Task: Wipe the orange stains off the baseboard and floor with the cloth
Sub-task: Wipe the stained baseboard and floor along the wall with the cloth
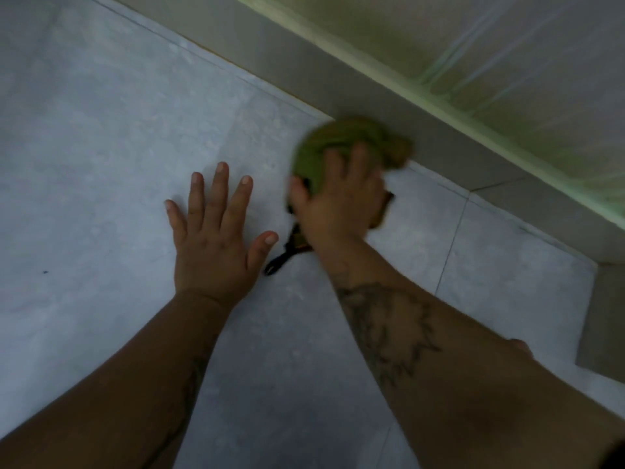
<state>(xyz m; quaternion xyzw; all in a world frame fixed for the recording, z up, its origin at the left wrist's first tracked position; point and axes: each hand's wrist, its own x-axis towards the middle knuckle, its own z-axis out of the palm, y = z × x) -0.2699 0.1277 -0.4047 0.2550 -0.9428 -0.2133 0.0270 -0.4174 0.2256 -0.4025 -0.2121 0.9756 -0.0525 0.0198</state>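
Right, landmark = the baseboard (355, 93), a grey strip running diagonally from upper left to lower right across the head view, w/ a pale green band along its top edge and plastic sheeting (490, 55) on the wall above it.

R hand (338, 198) is pressed down on a bunched green cloth (338, 143), fingers spread over the top of it and curled round, so it's gripping the cloth. Cloth sits right at the foot of the baseboard, its far edge touching or overlapping the strip; the blur there means I can't tell exactly how much of it is on the baseboard vs the floor (101, 130). A brownish-orange tinge shows on the cloth's end nearest the baseboard. R hand and cloth are both motion-blurred.

L hand (216, 238) lies flat on the floor, palm down, fingers splayed wide, holding nothing. It's well back from the baseboard, on the near side of the cloth, just beside the R hand.

A black strap or cord (280, 258) pokes out from under the R wrist, between the two hands, lying on the floor away from the baseboard; can't tell what it belongs to.

Floor = pale grey tiles w/ thin grout lines. Both forearms bare, tattoos on each. No orange marks clearly readable on baseboard or floor at this blur.
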